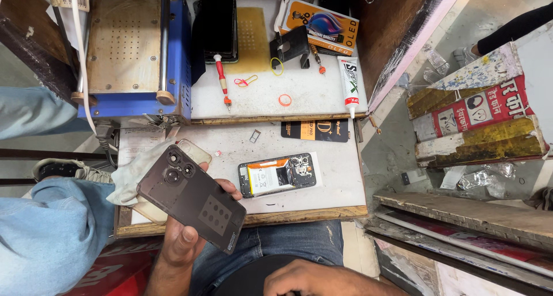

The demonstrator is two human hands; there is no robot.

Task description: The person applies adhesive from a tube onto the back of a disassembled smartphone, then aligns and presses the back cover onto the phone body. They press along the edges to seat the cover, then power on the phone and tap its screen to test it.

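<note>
1. A dark phone back cover (193, 199) is clamped in the left hand (183, 241), thumb on its inner face and fingers curled behind; it is held tilted above the near edge of the white work board (340, 181).
2. The right hand (322, 278) is seen at the bottom edge of the view, resting on the lap — whether its fingers are closed or apart cannot be told.
3. An opened phone (277, 174), battery and boards exposed, is laid flat on the board, just beside the cover's right side and apart from it.
4. A pale cloth (133, 175) and a clear case (194, 152) are found behind the cover, at the board's left part.
5. A small metal SIM tray (254, 136) is placed near the board's far edge, next to a black packet (314, 130).
6. Free room is left on the board to the right of the opened phone, up to its right edge.
7. On the upper shelf a blue machine (135, 51), a red-handled screwdriver (222, 80), a glue tube (348, 83) and rubber bands (284, 100) are kept — well apart from the hands.
</note>
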